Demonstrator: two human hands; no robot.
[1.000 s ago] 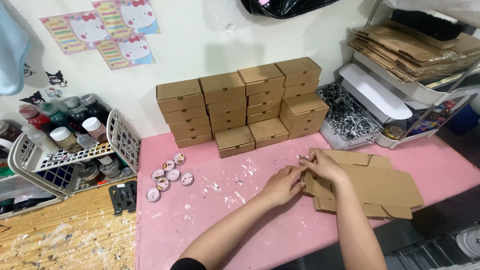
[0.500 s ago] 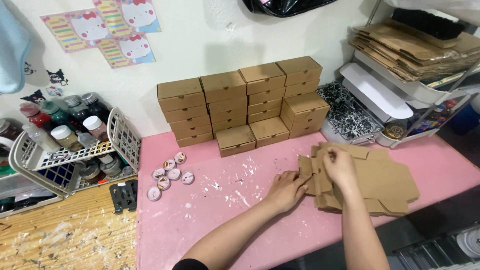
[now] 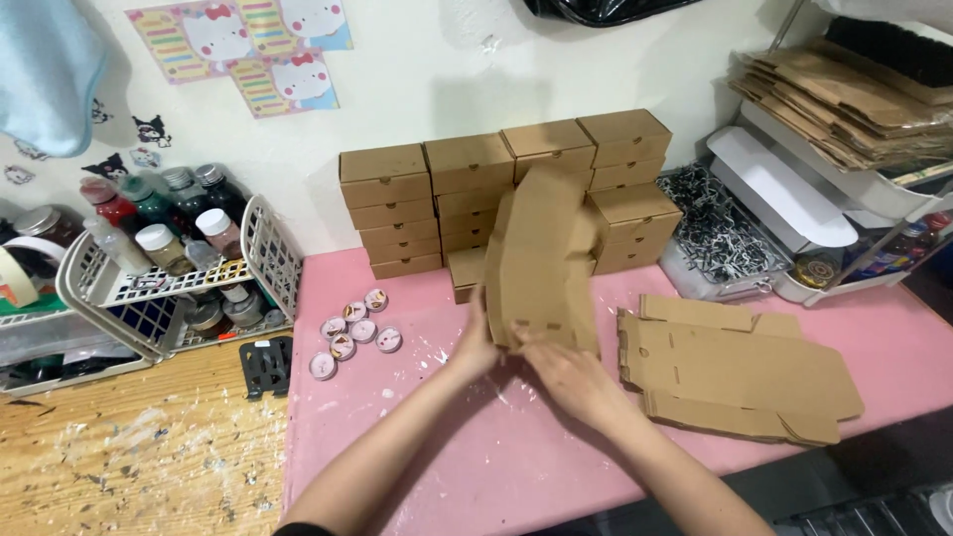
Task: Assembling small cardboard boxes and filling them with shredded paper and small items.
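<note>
Both hands, left hand (image 3: 476, 347) and right hand (image 3: 566, 377), grip the flat brown cardboard box blank (image 3: 541, 263) upright. Its raised top edge stands near the stack of folded brown boxes (image 3: 506, 189) behind it and could knock them.

I see stacked brown boxes (image 3: 496, 194) against wall, small round tins (image 3: 354, 333) on pink mat (image 3: 417, 467), white basket (image 3: 174, 283) of paint bottles at left, shredded paper tray (image 3: 715, 233) at right, stickers (image 3: 243, 50) on wall above.
</note>
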